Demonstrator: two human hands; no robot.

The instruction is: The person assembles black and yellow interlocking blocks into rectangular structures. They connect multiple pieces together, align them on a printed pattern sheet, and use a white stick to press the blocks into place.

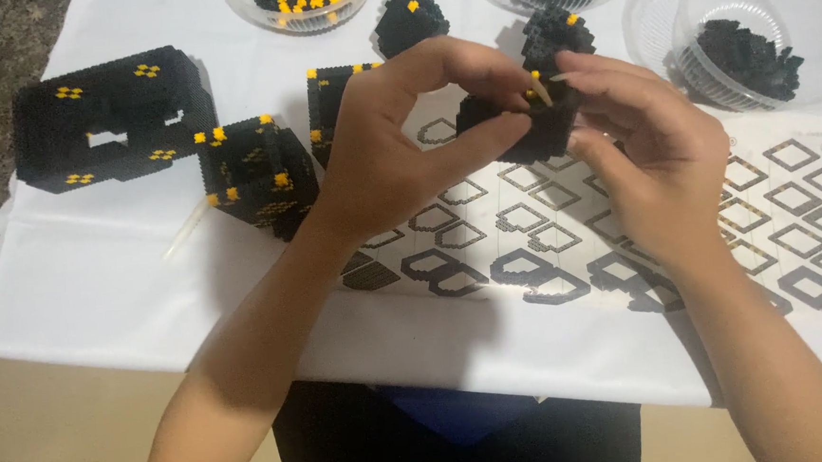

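Above the printed pattern sheet point(801, 226), a small black bead block point(538, 128) is held between both hands. It is pinched by the left hand point(397, 156) between thumb and forefinger, and the fingers of the right hand point(654, 159) are pressed together on its right side, where a thin pale stick point(540, 90) is gripped with its tip at a yellow bead on the block's top. The step in hand seems to be the fitting of small beads; a steady hold and fine aim at the top edge would be needed for the next move.

Left of the sheet, 2 larger black and yellow bead pieces are seen: a flat frame point(109, 116) and a cube point(255, 174). Beyond the sheet, clear bowls point(751, 39) with black beads are standing. The sheet is partly hidden by the forearms.
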